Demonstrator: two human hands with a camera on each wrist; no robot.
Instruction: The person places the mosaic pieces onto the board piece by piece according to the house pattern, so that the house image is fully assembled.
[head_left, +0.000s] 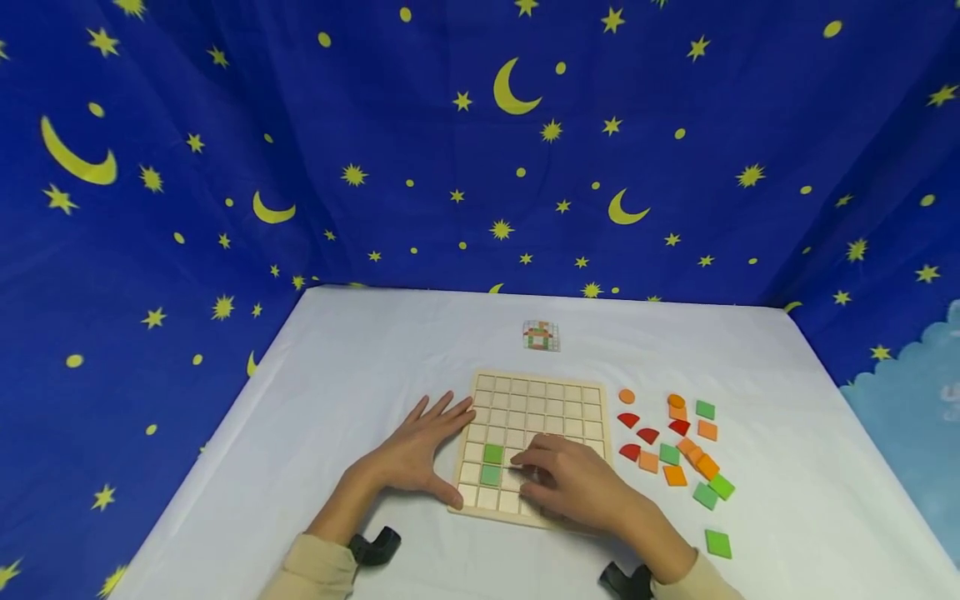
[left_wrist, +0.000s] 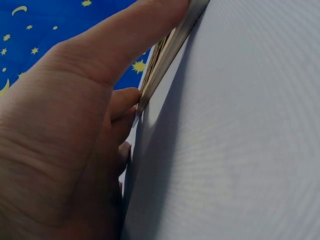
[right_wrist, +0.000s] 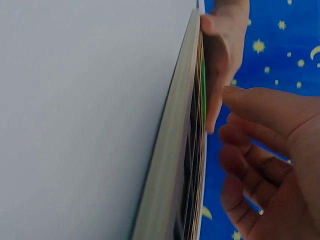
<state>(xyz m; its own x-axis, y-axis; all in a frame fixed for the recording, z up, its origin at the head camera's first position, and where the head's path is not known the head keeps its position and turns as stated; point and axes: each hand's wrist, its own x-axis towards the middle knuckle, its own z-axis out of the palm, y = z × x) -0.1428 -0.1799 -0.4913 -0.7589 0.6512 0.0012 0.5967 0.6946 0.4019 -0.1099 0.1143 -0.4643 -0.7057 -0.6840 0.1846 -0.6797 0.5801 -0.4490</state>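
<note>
A wooden grid board (head_left: 536, 387) lies on the white table, with a bright green square tile (head_left: 492, 454) and a paler green square tile (head_left: 490, 476) in neighbouring cells towards its left side. My left hand (head_left: 420, 446) rests at the board's left edge, fingers spread and fairly straight, its thumb touching the near left corner. Over the lower middle of the board hovers my right hand (head_left: 577, 483), just right of the two green tiles. Its fingers are loosely bent, and in the right wrist view no tile shows between thumb (right_wrist: 260, 102) and fingers.
Right of the board lie loose pieces: red quarter-round tiles (head_left: 647, 436), orange squares (head_left: 675, 476), orange discs (head_left: 627, 397) and green squares (head_left: 717, 544). A small pattern card (head_left: 541, 336) lies beyond the board. Blue star-printed cloth (head_left: 450, 150) encloses the table (head_left: 375, 358).
</note>
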